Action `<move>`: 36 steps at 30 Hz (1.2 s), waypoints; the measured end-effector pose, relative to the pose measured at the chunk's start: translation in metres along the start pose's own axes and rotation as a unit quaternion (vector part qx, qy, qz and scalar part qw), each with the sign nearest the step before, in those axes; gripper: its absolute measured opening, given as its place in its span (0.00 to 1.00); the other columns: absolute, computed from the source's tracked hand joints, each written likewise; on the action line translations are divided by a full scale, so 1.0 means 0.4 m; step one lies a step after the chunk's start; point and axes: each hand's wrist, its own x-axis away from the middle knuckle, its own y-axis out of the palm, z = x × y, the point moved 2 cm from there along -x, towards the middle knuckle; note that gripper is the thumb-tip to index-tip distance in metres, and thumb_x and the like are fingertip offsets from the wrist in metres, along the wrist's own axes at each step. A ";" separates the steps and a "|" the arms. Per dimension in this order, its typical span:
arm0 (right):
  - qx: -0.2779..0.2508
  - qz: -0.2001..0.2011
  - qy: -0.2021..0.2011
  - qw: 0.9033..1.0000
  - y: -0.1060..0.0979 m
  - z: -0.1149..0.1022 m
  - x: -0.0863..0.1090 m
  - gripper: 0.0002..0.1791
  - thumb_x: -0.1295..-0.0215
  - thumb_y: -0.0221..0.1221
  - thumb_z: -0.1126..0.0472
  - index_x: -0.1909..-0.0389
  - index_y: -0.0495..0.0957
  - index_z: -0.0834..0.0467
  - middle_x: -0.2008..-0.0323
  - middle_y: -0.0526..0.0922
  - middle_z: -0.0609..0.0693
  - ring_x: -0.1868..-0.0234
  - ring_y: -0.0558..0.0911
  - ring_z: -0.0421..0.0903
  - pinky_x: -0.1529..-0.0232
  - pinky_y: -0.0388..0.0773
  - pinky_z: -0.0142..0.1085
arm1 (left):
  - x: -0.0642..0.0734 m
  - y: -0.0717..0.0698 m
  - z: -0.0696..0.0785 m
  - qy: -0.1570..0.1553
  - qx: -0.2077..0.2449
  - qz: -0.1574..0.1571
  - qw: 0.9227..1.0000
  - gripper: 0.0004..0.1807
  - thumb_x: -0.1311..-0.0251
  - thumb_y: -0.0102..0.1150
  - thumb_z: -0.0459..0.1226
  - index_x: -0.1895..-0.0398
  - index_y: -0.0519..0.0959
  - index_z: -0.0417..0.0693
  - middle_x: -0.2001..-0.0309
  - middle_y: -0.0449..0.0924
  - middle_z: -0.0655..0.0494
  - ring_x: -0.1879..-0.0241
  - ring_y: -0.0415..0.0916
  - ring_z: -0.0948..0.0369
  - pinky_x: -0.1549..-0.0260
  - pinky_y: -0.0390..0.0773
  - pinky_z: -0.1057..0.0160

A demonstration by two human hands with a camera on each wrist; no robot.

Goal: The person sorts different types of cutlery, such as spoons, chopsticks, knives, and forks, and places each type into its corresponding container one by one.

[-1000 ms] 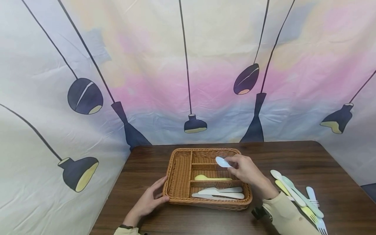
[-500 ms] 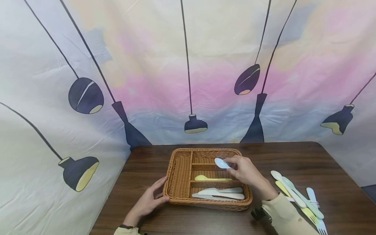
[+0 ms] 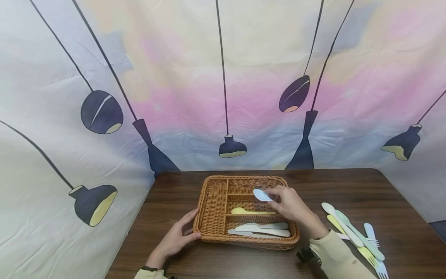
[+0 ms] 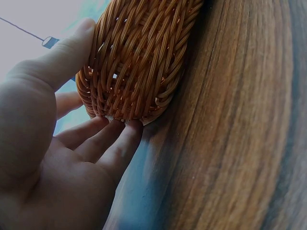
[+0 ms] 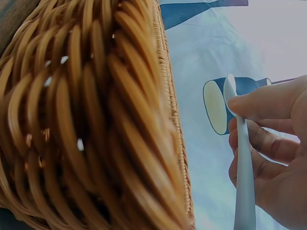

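My right hand [image 3: 290, 203] pinches a pale blue-white spoon [image 3: 262, 195] between thumb and fingers. Its bowl points left over the right half of a wicker basket [image 3: 213, 205], near the divider behind the middle compartment. In the right wrist view the spoon's handle [image 5: 245, 177] runs down past the fingers, apart from the woven wall. My left hand [image 3: 177, 236] holds the basket's front left corner, thumb and fingertips against the wicker. A yellow spoon [image 3: 252, 211] lies in the middle right compartment. Pale knives [image 3: 263, 230] lie in the front one.
Right of the basket, a loose pile of spoons and forks lies on the dark wooden table [image 3: 170, 193], among them a white spoon [image 3: 343, 224] and a yellow fork [image 3: 367, 254]. A printed cloth [image 3: 265, 155] hangs behind the table.
My right hand has shifted very slightly left and down with the spoon. The left hand and the basket stay in place.
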 end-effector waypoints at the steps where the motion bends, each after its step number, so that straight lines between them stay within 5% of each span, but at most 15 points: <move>1: -0.002 -0.001 0.000 1.000 0.000 -0.001 0.000 0.18 0.40 0.65 0.66 0.48 0.83 0.55 0.61 0.84 0.46 0.70 0.77 0.34 0.77 0.74 0.27 | 0.000 0.000 0.000 0.001 0.000 0.000 1.000 0.44 0.40 0.64 0.33 0.23 0.53 0.46 0.24 0.47 0.38 0.28 0.50 0.41 0.40 0.76 0.61; 36: 0.004 -0.009 -0.020 1.000 0.010 -0.007 -0.009 0.18 0.41 0.67 0.65 0.48 0.83 0.54 0.64 0.84 0.45 0.71 0.76 0.33 0.76 0.73 0.27 | 0.000 0.000 0.004 -0.002 0.002 0.003 1.000 0.43 0.40 0.64 0.34 0.23 0.53 0.46 0.24 0.47 0.39 0.28 0.50 0.42 0.40 0.76 0.61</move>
